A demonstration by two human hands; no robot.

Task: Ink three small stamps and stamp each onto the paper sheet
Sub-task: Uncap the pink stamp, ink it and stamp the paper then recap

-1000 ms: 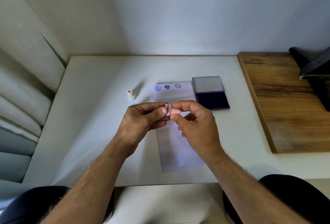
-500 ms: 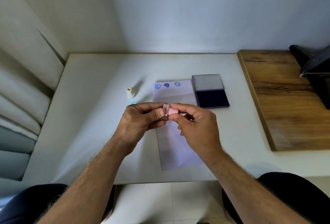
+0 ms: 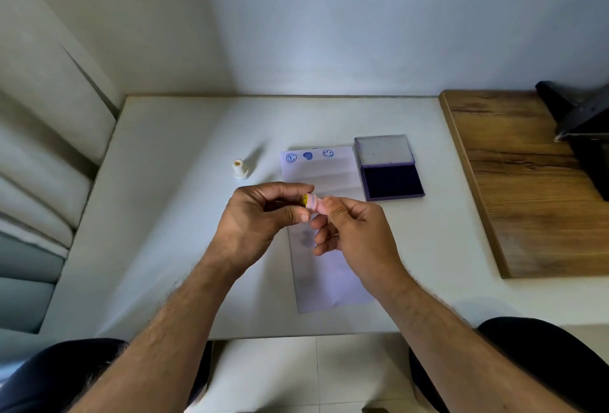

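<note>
Just above the near half of the paper sheet point(image 3: 324, 182), both hands are meeting around a small pink stamp point(image 3: 314, 203) lying on its side. The right hand point(image 3: 354, 236) is pinching the stamp's body between thumb and forefinger, its other fingers curled loosely beneath. The left hand point(image 3: 260, 218) is closing its thumb and fingers at the stamp's left end, where a yellow face is showing; whether it is gripping a cap or only touching that end is hard to tell. Along the far edge of the paper sheet, 3 blue stamp marks point(image 3: 308, 156) are sitting in a row. Touching the sheet's right edge, the ink pad point(image 3: 390, 182) is lying open, its clear lid folded back beyond the dark pad. Left of the sheet, well apart from it, a white stamp point(image 3: 240, 168) is standing upright on the white table point(image 3: 171, 215). Further right of the sheet, past the ink pad, a wooden board point(image 3: 534, 188) is resting on the table.
</note>
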